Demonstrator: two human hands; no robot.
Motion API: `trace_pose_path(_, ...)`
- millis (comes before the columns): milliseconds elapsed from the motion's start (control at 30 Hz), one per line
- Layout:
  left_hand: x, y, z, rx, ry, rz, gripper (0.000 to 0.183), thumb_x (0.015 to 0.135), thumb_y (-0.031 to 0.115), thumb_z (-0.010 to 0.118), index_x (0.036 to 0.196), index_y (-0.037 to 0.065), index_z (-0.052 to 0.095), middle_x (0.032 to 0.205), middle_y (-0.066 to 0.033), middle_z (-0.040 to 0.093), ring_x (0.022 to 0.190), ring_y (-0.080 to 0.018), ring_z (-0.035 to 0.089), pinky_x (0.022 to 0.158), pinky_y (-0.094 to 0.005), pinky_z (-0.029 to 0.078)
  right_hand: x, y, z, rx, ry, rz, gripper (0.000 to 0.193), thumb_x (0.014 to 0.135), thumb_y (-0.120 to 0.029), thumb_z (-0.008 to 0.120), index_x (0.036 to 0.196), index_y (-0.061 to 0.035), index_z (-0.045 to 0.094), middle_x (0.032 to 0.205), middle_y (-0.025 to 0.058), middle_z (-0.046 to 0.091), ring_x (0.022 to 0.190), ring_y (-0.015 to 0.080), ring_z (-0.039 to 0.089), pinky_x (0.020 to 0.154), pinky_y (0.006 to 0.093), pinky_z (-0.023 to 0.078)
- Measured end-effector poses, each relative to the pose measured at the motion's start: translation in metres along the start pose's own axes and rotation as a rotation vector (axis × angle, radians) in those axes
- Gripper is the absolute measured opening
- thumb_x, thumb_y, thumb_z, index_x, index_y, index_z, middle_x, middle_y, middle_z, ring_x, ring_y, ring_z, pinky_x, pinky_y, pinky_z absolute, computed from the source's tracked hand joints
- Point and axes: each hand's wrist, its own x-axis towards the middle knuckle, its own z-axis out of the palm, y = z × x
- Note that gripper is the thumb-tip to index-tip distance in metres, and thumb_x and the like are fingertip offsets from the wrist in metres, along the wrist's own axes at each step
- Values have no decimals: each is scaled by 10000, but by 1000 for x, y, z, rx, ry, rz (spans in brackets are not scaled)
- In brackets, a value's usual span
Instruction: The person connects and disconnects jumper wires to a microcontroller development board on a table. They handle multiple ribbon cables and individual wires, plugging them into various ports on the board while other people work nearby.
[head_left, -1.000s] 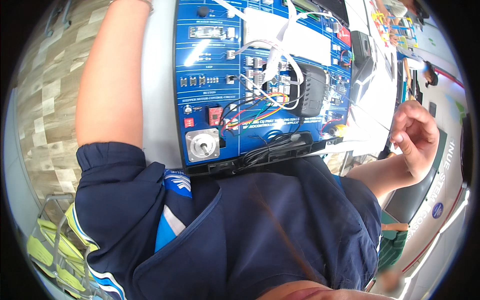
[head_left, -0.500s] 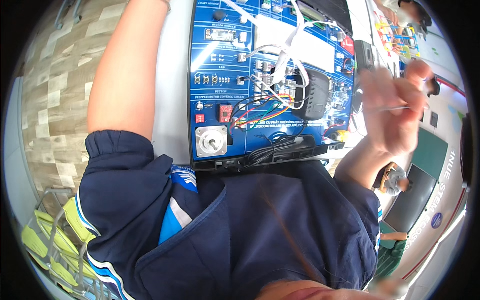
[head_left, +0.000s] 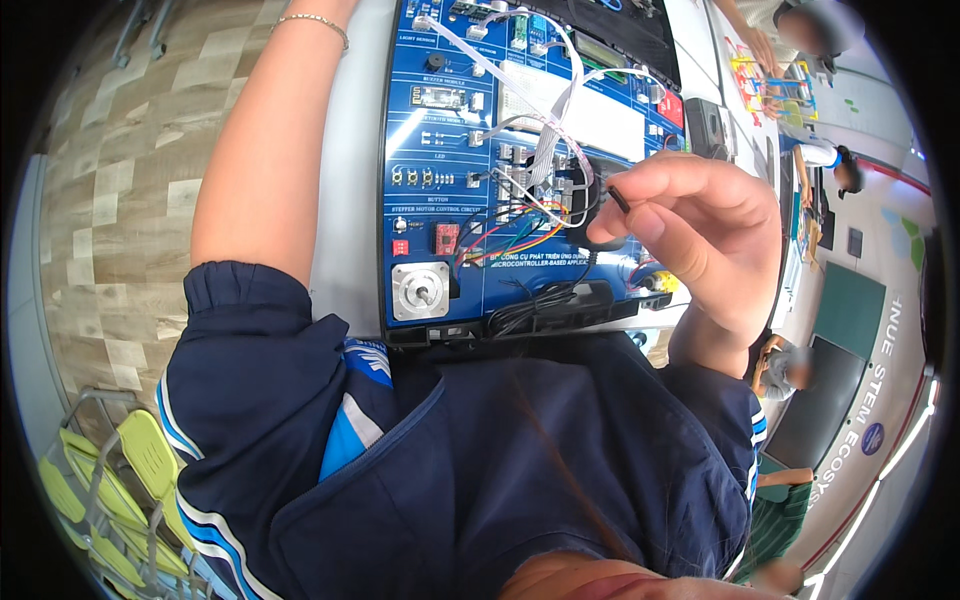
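Observation:
Over the right part of a blue electronics training board point(head_left: 440, 210), my right hand point(head_left: 715, 215) pinches a small, thin black piece point(head_left: 619, 199) between thumb and forefinger. What kind of piece it is I cannot make out. The hand hides part of a black box-shaped part point(head_left: 585, 235) on the board. White ribbon cables point(head_left: 550, 125) and thin coloured jumper wires point(head_left: 540, 235) run across the board near it. My left forearm point(head_left: 260, 150), with a bracelet at the wrist, stretches along the board's left side; its hand is beyond the upper edge.
A bundled black cable point(head_left: 540, 305) lies at the board's near edge, by a silver stepper motor point(head_left: 420, 290). A white breadboard point(head_left: 590, 115) sits at the centre. Beyond the table's right side are other people point(head_left: 785, 370). Green chairs point(head_left: 110, 470) stand at lower left.
My right hand has come left and closer over the board, and the black piece in its pinch now shows. The view has shifted a little, bringing my left wrist's bracelet further into sight.

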Motion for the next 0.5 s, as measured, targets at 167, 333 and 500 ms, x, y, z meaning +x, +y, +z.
trace_pose_path(167, -14, 9, 18, 74, 111, 39, 823, 1024, 571, 477, 1467, -116, 374, 1429, -219, 488, 1281, -271, 489, 1130, -384, 360, 3, -4, 13, -232, 41, -71, 236, 822, 102, 705, 1057, 87, 707, 921, 171, 709, 861, 251, 713, 797, 335, 566)
trace_pose_path(333, 57, -7, -60, -171, -160, -189, 799, 1023, 565, 482, 1443, -112, 416, 1385, -205, 522, 1238, -260, 509, 1100, -377, 378, 8, 1, 15, -864, 79, -497, 245, 757, 115, 776, 988, 68, 711, 908, 148, 724, 816, 237, 711, 764, 318, 551)
trace_pose_path(500, 62, -17, -52, -185, -147, -268, 786, 1024, 565, 476, 1421, -112, 443, 1344, -191, 545, 1192, -244, 527, 1071, -364, 398, 9, -5, 27, -1259, 139, -728, 253, 729, 100, 815, 951, 39, 707, 865, 135, 717, 753, 233, 692, 726, 320, 545)
